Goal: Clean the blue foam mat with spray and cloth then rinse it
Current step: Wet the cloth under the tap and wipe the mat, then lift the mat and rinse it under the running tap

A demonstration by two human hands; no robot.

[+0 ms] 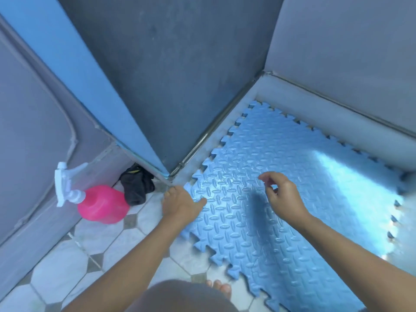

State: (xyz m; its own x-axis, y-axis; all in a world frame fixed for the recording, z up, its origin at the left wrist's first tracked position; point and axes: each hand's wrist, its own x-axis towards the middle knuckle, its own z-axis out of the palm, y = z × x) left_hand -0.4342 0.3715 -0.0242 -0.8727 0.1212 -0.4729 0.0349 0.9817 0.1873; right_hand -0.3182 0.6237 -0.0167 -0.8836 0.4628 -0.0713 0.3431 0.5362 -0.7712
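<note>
The blue foam mat point(292, 199), with a diamond-plate pattern and jigsaw edges, lies flat on the tiled floor against a low white step. My left hand point(180, 202) rests at the mat's near-left corner, thumb on top of the foam, and seems to grip the edge. Above the mat's middle hovers my right hand point(282, 193), fingers loosely curled and holding nothing, casting a shadow on the foam. A pink spray bottle point(102, 204) with a white trigger head stands on the floor to the left. Beside it lies a crumpled black cloth point(137, 186).
A blue and grey door point(157, 86) stands open just behind the mat's corner. A grey wall point(349, 52) rises at the right and a grey panel point(27, 131) at the left. My bare toes point(219, 287) show on the white octagon tiles point(94, 262).
</note>
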